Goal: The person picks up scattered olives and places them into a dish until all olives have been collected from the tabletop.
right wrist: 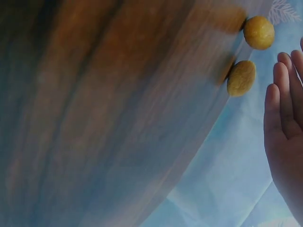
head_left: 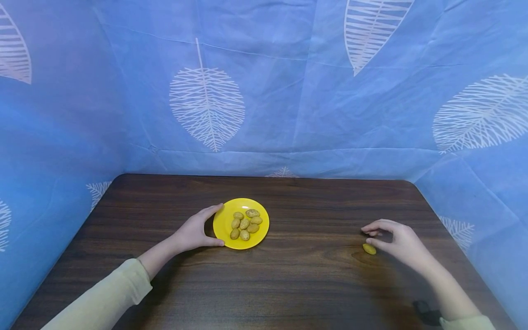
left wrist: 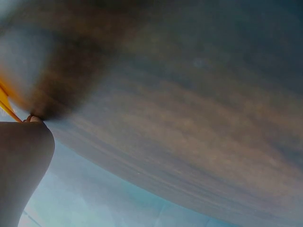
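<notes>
A round yellow plate (head_left: 222,224) lies on the dark wooden table, left of the middle. My left hand (head_left: 193,233) holds it by the left side, thumb at the near rim and fingers at the far rim. Heaped in the plate are several small wrinkled yellow-brown ovals (head_left: 244,224). Away to the right, my right hand (head_left: 402,243) hovers with loosely bent fingers. Just below its thumb lies another yellowish oval (head_left: 369,249). The right wrist view shows two such ovals, one (right wrist: 258,32) beyond the other (right wrist: 241,78), both apart from the fingers (right wrist: 281,90).
The table (head_left: 305,275) has rounded far corners. Blue cloth (head_left: 280,91) with white leaf prints hangs behind it and along both sides. A small dark object (head_left: 426,314) shows by the right wrist.
</notes>
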A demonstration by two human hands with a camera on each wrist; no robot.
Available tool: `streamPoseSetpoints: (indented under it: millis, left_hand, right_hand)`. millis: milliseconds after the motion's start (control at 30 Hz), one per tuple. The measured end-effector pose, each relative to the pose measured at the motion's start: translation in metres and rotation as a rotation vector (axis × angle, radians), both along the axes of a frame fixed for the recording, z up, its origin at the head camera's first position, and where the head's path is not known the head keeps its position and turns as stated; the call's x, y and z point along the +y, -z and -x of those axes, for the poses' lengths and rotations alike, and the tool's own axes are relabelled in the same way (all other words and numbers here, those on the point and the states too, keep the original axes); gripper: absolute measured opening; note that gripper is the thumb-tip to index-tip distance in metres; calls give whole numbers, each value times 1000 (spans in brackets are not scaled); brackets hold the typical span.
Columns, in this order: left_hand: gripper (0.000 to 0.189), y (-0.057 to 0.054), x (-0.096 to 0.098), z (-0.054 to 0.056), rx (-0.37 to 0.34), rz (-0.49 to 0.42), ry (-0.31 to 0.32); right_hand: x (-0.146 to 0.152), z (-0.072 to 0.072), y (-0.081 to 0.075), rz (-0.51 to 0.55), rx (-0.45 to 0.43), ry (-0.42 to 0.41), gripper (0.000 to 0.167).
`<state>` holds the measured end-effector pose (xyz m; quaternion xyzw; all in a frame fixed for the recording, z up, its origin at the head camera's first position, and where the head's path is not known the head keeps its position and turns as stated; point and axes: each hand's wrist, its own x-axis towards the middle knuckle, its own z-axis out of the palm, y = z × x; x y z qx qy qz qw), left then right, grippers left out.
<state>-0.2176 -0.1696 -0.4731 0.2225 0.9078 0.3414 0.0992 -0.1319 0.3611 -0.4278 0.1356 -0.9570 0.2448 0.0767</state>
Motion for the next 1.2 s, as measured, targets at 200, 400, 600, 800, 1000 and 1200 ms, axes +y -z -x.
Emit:
streamPoseSetpoints:
  millis: [200, 400, 600, 800, 1000, 1200]
  left_hand:
    - [107, 0, 1, 0, -1, 4, -3]
    - [107, 0, 0, 0, -1, -1, -5]
    - [107, 1, 0, 1, 4, -1, -2]
    - [107, 2, -1, 1, 8, -1, -1]
    - [107, 1, -1, 1, 6, 3, -5]
    - [107, 1, 0, 0, 2, 1, -3]
  right_hand:
    - [3, -2, 0, 14, -117, 15, 29]
    - [6, 0, 3, 8, -206, 21, 29]
    - [10, 1, 5, 7, -254, 9, 28]
    - [13, 2, 9, 15, -287, -12, 29]
    - [14, 3, 9, 27, -308, -28, 27]
    - [14, 3, 10, 46, -351, -19, 25]
